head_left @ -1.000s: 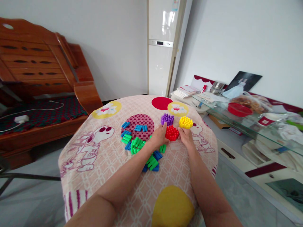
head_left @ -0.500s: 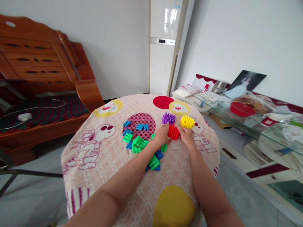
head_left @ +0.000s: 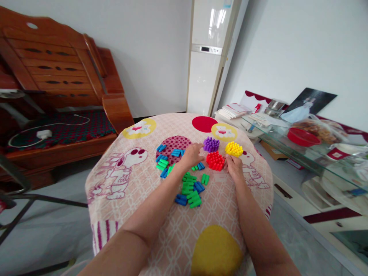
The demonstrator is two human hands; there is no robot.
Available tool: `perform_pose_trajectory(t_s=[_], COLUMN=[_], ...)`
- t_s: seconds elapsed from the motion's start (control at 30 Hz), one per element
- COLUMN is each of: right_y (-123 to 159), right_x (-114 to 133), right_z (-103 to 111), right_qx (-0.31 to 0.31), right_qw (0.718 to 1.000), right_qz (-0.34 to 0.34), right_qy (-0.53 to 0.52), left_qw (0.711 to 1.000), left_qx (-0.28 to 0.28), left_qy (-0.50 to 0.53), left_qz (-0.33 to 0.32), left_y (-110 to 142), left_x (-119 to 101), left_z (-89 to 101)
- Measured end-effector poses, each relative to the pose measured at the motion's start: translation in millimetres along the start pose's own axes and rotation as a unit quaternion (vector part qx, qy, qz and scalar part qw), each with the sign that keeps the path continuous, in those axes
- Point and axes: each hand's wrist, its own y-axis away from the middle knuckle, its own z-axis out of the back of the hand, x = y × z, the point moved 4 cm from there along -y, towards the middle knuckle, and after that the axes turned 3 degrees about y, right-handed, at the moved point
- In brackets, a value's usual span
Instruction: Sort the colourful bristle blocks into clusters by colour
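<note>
A tight bunch of red plastic toy blocks (head_left: 215, 161) stands on the cloth-covered table between my hands. My left hand (head_left: 192, 156) is just left of it, fingers apart and pointing toward the bunches, with nothing in its grasp. Close by the right side of the red bunch is my right hand (head_left: 234, 166), its fingers loosely apart; whether the fingertips touch the red blocks I cannot tell. Behind are a purple bunch (head_left: 211, 144) and a yellow bunch (head_left: 234, 149). Green blocks (head_left: 194, 199) and blue blocks (head_left: 181, 199) lie scattered around and partly under my left forearm.
The round table (head_left: 161, 237) wears a patterned cloth. At right, a glass shelf (head_left: 276, 138) holds papers, a red bowl (head_left: 303, 137) and a photo (head_left: 312, 100). A wooden bench (head_left: 66, 142) is at left, a tall white cabinet-like unit (head_left: 204, 80) behind.
My left hand has come away from the red blocks to the left, uncovering more of them. My right hand stays near their right side. The camera view has swung slightly left.
</note>
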Motion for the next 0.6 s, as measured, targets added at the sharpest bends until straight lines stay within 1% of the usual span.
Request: perform_pose_trajectory(t_s=[0.1,0.2,0.3,0.43,0.53,0.6], right_y=[0.7,1.3,2.8,10.8,28.6,49.7], right_x=[-2.8,-5.3,-7.1,-8.6,-3.6,7.8], right_z=[0.7,1.1,2.6,7.7,13.8,15.6], right_qx=[-0.012,-0.021,-0.04,-0.077,-0.117,-0.134], right_qw=[1.0,0.999,0.998,0.995,0.992,0.991], right_qz=[0.004,0.004,0.003,-0.005,-0.009,0.005], right_qy=[-0.011,-0.032,-0.043,-0.056,-0.035,-0.004], left_qw=[0.999,0.995,0.987,0.975,0.968,0.964], left_qx=[-0.004,-0.016,-0.049,-0.088,-0.107,-0.109], left_qy=[0.034,0.063,0.069,0.064,0.08,0.092], left_qz=[0.022,0.071,0.137,0.195,0.213,0.226], left_y=[-0.9,1.1,5.3,12.6,16.6,18.1], left_x=[28.5,60.7,88.4,111.9,122.8,128.2], left_z=[32.8,51.0,58.3,63.9,65.7,64.4])
